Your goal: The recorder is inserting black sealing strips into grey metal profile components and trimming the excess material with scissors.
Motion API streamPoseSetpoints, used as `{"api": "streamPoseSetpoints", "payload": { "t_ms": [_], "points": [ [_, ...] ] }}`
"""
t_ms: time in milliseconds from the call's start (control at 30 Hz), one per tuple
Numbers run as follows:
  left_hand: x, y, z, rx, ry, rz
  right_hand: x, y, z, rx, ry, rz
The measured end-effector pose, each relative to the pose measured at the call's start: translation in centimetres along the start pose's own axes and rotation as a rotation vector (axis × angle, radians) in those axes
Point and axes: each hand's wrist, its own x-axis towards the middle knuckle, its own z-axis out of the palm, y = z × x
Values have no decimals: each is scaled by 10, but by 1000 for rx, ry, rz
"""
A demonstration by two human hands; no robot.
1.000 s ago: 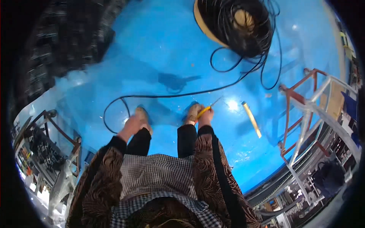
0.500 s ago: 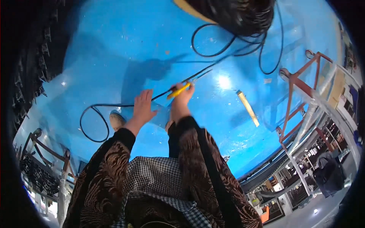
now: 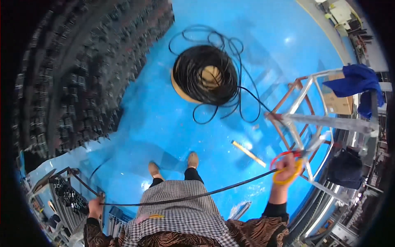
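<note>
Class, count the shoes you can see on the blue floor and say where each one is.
2. The left shoe and the right shoe stand side by side on the blue floor, just above the checked apron, below the cable coil.

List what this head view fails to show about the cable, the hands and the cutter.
- Left hand: small and dim near the rim; its grip on the black cable is unclear.
- Cable's left end: lost among the dark rack.
- Yellow-and-red cutter in the right hand: the fingers cover its jaws.
- Cable coil: whether the stretched cable joins it cannot be traced.
- Forearms: cut off by the lower edge.
</note>
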Motion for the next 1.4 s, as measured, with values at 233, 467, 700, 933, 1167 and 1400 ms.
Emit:
{"api": "streamPoseSetpoints", "payload": {
  "t_ms": [233, 467, 700, 933, 1167, 1400],
  "points": [
    [-72, 163, -18, 705, 217, 247, 102, -123, 47, -603, -234, -510],
    [-86, 391, 19, -45, 201, 551, 22, -88, 188, -1184, -754, -727],
    [-70, 503, -23, -244, -197, 789, -73, -157, 362, -671, -1129, -877],
    [-52, 541, -75, 115, 139, 1262, -103, -210, 567, -856, -1107, -1489],
    [-54, 580, -107, 247, 313, 1156, -124, -210, 731, -862, -1217, -1773],
    [-66, 644, -122, 391, 464, 1302, -137, -197, 687, -492, -1666, -1748]
  ]
}}
